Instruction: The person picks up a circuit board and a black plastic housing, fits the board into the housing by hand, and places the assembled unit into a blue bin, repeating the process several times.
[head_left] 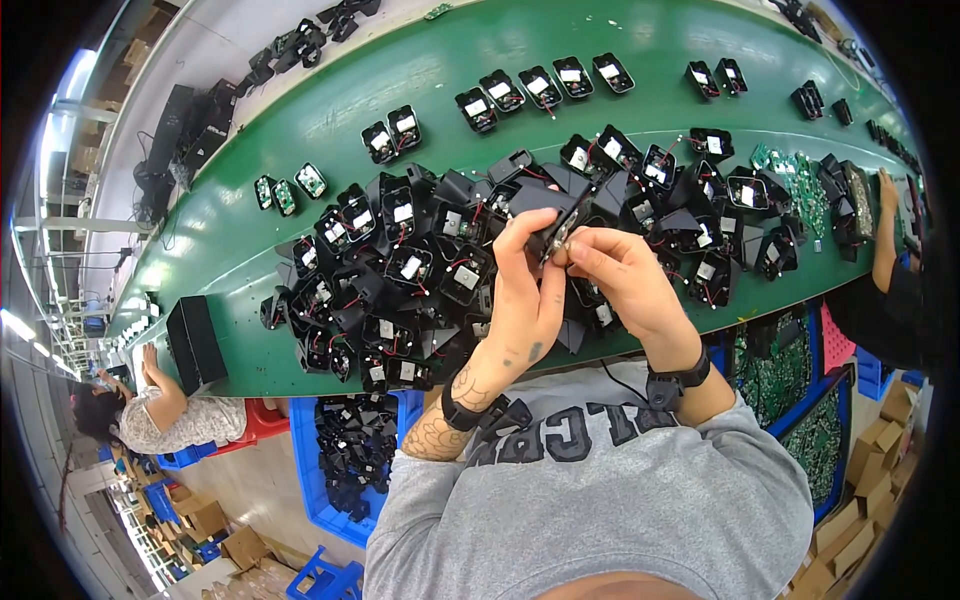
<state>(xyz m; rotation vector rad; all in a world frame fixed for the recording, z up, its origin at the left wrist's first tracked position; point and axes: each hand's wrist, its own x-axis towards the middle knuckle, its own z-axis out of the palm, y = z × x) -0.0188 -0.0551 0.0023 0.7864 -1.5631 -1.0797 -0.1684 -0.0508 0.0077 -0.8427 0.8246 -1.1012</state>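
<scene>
Above the pile, my left hand (525, 285) is closed on a black plastic housing (577, 208), turned edge-on. My right hand (625, 280) pinches at the lower end of that housing, close to the left fingers. Small light-coloured parts show between the fingertips, too small to name. Below both hands spreads a heap of open black plastic housings (408, 264), many with a white block and thin red and black wires inside. Each wrist wears a black band.
Rows of open housings (541, 88) stand on the far side of the green table (440, 100). Green circuit boards (795, 190) lie at right. A blue bin (310, 470) of black parts sits below the near edge. People work at both sides.
</scene>
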